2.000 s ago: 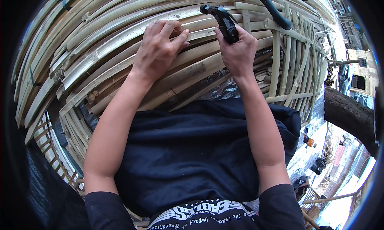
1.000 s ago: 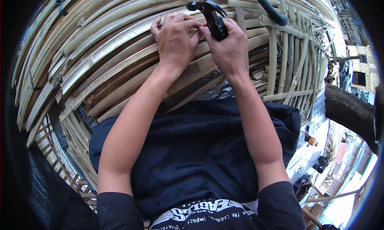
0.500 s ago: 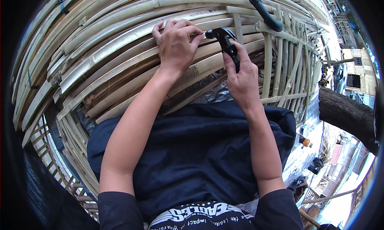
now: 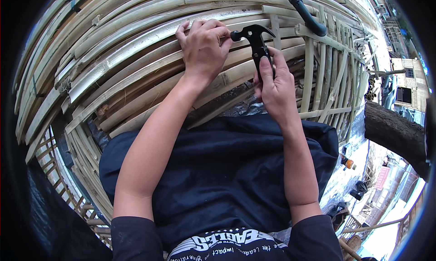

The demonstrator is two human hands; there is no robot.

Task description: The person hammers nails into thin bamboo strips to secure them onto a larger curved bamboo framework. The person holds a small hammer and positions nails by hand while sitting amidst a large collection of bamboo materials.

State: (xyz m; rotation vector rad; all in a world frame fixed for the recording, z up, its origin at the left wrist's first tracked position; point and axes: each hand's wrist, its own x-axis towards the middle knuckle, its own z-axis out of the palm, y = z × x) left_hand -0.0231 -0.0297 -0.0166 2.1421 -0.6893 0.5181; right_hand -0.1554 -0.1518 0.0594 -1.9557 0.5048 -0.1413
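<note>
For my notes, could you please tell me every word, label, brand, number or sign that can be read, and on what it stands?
Black shirt: large and small white lettering, partly readable; wording not copied here.
Hammer: no readable lettering.
Small orange object: any text too small to read.

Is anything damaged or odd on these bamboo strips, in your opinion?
Mostly not. A small frayed tuft of fibres sticks out at the upper left, odd against the smoother bamboo strips around it. Near the left hand and the hammer in the right hand, nothing looks clearly out of place.
</note>
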